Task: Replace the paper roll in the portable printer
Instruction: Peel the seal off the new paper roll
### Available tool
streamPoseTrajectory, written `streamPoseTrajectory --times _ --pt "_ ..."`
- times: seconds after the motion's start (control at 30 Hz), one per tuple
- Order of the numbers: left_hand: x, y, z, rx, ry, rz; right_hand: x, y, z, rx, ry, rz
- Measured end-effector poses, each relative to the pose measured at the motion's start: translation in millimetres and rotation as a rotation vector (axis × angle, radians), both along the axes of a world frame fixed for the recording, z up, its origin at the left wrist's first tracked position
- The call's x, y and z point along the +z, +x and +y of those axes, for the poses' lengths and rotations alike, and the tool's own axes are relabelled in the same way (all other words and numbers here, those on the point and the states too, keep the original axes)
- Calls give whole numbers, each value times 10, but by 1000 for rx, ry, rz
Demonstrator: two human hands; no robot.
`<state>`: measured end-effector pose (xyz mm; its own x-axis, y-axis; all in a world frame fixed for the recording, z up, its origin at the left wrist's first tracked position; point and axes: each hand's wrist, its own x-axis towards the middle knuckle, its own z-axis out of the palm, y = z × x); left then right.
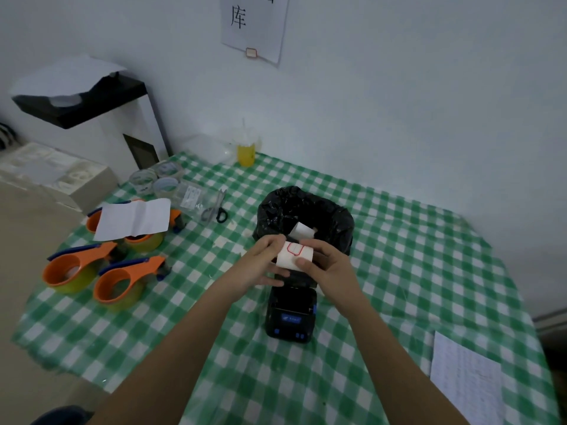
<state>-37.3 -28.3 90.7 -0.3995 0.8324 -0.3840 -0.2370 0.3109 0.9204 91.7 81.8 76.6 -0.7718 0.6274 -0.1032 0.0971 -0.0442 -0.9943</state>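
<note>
Two hands hold one paper roll just above the printer, in front of the black bin bag. Our left hand pinches the roll's left end with its fingers; our right hand clamps the right end, thumb on the front. We judge we should find the loose end first, then lower the roll squarely into the open bay. On the table we count one printer, one bin bag, one pair of scissors, and three orange tape dispensers clearly, perhaps a fourth under a sheet.
</note>
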Motion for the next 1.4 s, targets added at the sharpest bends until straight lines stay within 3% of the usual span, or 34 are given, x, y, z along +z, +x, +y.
streamPoseTrajectory --times 0.1,0.33,0.6,0.67,0.8,0.9,1.4 --pt "24 14 63 -57 -122 144 9 2 -16 -2 13 24" --pt "-4 72 161 -24 15 301 46 15 54 -24 -67 37" --pt "58 87 207 -86 11 320 113 48 105 -6 24 77" --pt "56 101 220 -57 38 400 114 35 97 -59 112 47" --pt "20 105 234 -22 70 577 142 4 135 -180 554 -87" --pt "0 112 238 -17 77 690 191 -8 139 -186 745 -138" --pt "16 103 190 -17 60 824 275 -13 39 -142 775 -115"
